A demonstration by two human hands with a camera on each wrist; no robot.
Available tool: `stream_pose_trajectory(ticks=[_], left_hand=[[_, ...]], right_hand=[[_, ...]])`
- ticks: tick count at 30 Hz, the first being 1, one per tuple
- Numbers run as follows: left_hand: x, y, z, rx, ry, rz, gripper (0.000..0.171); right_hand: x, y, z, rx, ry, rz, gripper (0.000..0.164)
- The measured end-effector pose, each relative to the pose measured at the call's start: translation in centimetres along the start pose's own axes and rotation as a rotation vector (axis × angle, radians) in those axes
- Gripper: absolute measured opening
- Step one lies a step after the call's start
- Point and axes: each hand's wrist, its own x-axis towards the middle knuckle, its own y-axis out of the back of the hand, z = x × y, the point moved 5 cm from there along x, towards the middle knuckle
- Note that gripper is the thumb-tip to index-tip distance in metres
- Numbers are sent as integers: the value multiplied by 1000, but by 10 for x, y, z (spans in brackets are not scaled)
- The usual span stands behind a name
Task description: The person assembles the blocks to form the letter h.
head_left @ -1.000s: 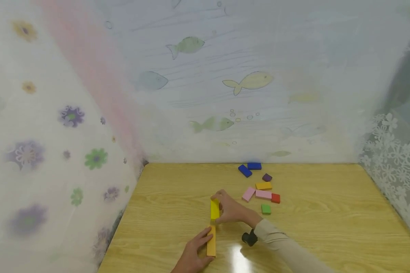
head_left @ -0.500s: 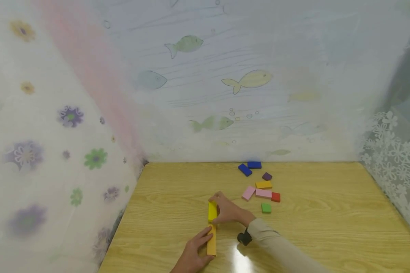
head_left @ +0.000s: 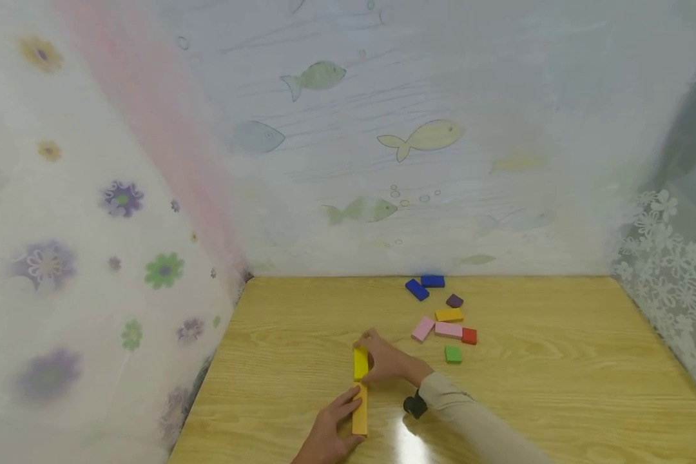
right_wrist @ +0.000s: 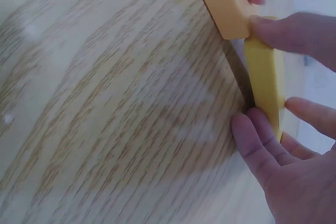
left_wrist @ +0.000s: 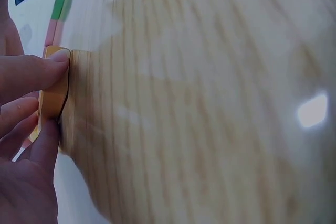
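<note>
In the head view an orange block (head_left: 360,412) lies lengthwise on the wooden table, and my left hand (head_left: 332,426) grips it by its ends. Just beyond it, in line, is a yellow block (head_left: 361,365), held between the thumb and fingers of my right hand (head_left: 390,361). The ends of both blocks meet or nearly meet. The right wrist view shows the yellow block (right_wrist: 265,80) at a slight angle to the orange block (right_wrist: 223,3), their near corners close together. In the left wrist view fingers cover part of the orange block (left_wrist: 55,90).
Beyond my right hand lie two blue blocks (head_left: 417,289), a purple piece (head_left: 455,301), another orange block (head_left: 449,315), two pink blocks (head_left: 448,330), a red block (head_left: 469,336) and a green block (head_left: 453,354). Patterned walls border the table (head_left: 278,335).
My right hand has drawn the yellow block slightly left and nearer, narrowing the gap to the orange block. My left hand stays in place on the orange block.
</note>
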Motion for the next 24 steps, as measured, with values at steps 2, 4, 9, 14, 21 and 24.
stream_pose_trajectory(ticks=[2, 4, 9, 14, 21, 24], left_hand=[[0, 0, 1, 9, -16, 10, 58], [0, 0, 2, 17, -28, 18, 58], [1, 0, 3, 14, -27, 15, 57], [1, 0, 4, -1, -20, 10, 57], [2, 0, 0, -48, 49, -23, 59], [1, 1, -2, -72, 82, -25, 59]], right_hand=[[-2, 0, -1, 6, 3, -8, 71], [-3, -1, -1, 9, 8, -11, 69], [-2, -3, 2, 9, 9, -14, 66], [-4, -2, 2, -5, 10, -18, 65], [-7, 0, 1, -44, 31, -16, 62], [-8, 6, -2, -77, 47, -14, 60]])
